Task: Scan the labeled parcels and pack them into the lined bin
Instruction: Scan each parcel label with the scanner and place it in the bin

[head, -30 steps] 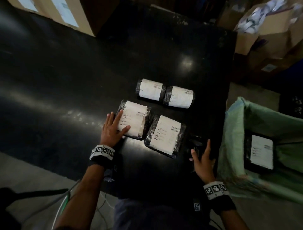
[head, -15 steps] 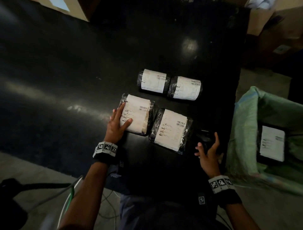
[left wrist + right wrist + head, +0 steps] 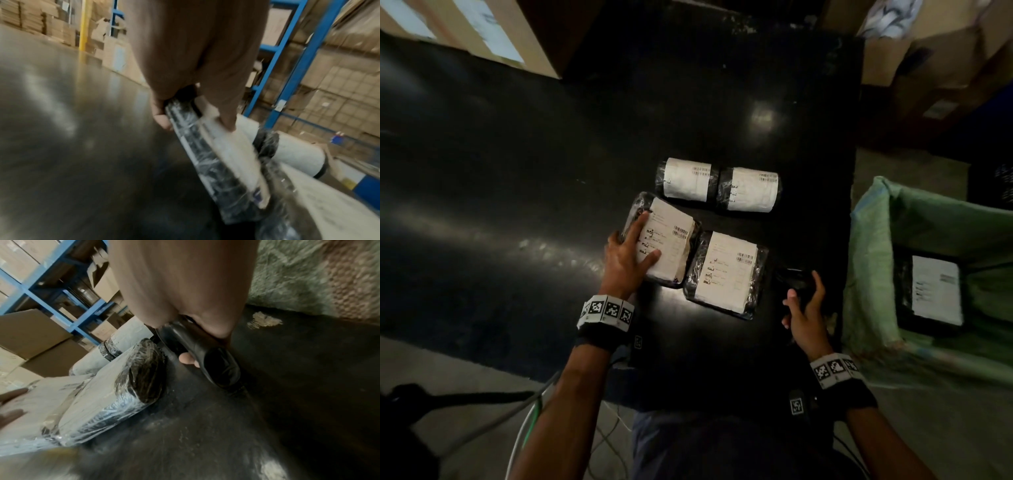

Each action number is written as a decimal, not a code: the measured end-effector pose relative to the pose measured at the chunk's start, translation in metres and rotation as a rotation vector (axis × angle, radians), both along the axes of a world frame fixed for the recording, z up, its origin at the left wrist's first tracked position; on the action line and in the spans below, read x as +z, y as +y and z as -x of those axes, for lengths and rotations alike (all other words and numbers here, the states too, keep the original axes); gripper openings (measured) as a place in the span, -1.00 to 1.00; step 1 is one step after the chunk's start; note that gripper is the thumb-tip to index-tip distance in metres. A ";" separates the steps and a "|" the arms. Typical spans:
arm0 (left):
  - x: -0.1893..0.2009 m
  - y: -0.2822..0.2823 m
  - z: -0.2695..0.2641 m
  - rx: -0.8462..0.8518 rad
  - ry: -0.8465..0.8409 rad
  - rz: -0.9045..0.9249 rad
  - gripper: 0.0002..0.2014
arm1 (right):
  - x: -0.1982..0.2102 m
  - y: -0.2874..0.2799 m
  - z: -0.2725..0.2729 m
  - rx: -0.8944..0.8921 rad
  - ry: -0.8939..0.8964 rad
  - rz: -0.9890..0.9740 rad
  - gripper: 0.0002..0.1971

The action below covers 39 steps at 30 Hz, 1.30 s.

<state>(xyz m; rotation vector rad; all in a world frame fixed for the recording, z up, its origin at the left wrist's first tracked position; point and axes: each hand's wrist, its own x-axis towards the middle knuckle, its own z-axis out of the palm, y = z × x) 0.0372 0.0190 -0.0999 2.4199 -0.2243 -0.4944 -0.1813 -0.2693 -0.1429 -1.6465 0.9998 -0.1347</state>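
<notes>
Several black plastic-wrapped parcels with white labels lie on the black table (image 3: 517, 171). My left hand (image 3: 631, 251) grips the near-left flat parcel (image 3: 671, 240), thumb on its label and fingers under its left edge, tilting that edge up; the left wrist view shows the same parcel (image 3: 222, 155) raised on its side. A second flat parcel (image 3: 726, 270) lies to its right. Two rolled parcels (image 3: 688, 180) (image 3: 751, 190) lie behind. My right hand (image 3: 804, 305) holds the black scanner (image 3: 792, 279) (image 3: 207, 358) at the table's right edge. The green-lined bin (image 3: 873, 260) to the right holds one labeled parcel (image 3: 935, 289).
Cardboard boxes (image 3: 482, 31) stand beyond the table's far left, more boxes (image 3: 945, 54) at the far right. Blue shelving (image 3: 287, 65) with cartons shows in the wrist views. Cables (image 3: 527, 421) hang by my left arm below the table's near edge.
My left hand has gone from resting flat on the near-left parcel to gripping it and tipping its left edge up. My right hand has closed round the scanner.
</notes>
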 end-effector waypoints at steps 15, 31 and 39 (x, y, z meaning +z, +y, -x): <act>0.024 -0.003 0.034 0.174 -0.224 0.201 -0.43 | 0.044 -0.009 -0.010 0.080 -0.174 -0.039 -0.49; 0.118 -0.083 0.053 0.154 -0.455 0.628 -0.35 | 0.209 0.006 -0.015 0.174 -0.617 -0.055 -0.49; 0.152 -0.153 0.067 0.083 -0.385 0.895 -0.44 | 0.266 0.007 -0.016 0.240 -0.727 0.024 -0.49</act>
